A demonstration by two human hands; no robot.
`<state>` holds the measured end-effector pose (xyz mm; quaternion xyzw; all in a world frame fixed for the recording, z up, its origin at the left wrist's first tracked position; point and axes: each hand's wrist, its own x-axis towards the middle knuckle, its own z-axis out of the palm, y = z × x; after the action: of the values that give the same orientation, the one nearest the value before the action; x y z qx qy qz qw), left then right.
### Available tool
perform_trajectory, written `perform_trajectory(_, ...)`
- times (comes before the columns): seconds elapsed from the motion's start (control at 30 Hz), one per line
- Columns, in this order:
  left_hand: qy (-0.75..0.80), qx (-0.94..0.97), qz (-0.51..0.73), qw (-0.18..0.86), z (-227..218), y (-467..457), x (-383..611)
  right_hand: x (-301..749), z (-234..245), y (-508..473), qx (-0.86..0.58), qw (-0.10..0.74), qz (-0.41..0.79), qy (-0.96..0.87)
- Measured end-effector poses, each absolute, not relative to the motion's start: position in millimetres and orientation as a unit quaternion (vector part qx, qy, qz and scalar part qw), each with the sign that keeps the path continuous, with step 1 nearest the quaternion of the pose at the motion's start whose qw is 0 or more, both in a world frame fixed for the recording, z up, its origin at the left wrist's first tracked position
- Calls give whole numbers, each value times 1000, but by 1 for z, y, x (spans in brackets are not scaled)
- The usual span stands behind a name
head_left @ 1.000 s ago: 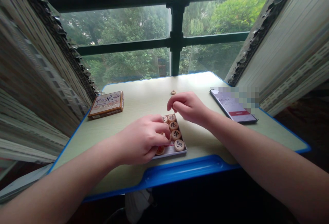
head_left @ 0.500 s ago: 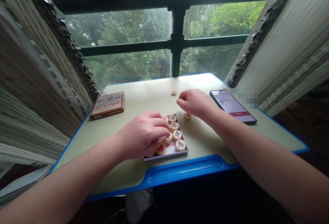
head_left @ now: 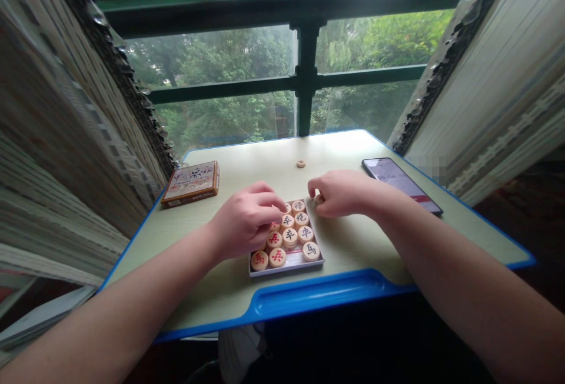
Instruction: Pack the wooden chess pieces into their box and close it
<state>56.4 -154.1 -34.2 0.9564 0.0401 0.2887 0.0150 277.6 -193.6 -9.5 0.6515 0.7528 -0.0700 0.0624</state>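
A shallow box tray (head_left: 286,265) holds rows of round wooden Chinese chess pieces with red and black characters. My left hand (head_left: 247,219) reaches over the tray's left side, its fingers bent and somewhat apart above the pieces; nothing shows in its grip. Among the uncovered pieces are a black horse piece (head_left: 311,250) and a red soldier piece (head_left: 277,257). Just right of the tray, my right hand (head_left: 339,193) pinches a Chinese chess piece (head_left: 319,199) at the tabletop, mostly covered by the fingers. Another loose piece (head_left: 301,163) lies farther back on the table.
The light tabletop (head_left: 247,169) has a blue rim and a blue front groove (head_left: 320,294). A brown patterned box (head_left: 190,184) lies at the left. At the right lies a phone (head_left: 399,184). Curtains (head_left: 489,78) flank the window behind the table.
My right hand has come back toward me and closed on the piece beside the tray. My left hand has shifted slightly back and left, uncovering more pieces. The view has tilted a little.
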Motion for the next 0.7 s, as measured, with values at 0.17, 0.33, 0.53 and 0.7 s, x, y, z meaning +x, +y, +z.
perform_trajectory(0.17,51,952,303,6,-35,-154,57,284,-11,-189,630,33,-90,771)
perform_trajectory(0.33,68,940,334,4,-33,-153,56,284,-16,-184,641,51,-111,758)
perform_trajectory(0.53,110,933,342,-25,-36,-151,57,270,-19,-184,652,-77,-57,753)
perform_trajectory(0.7,183,916,352,-56,-38,-146,57,267,-23,-182,597,-246,-35,763)
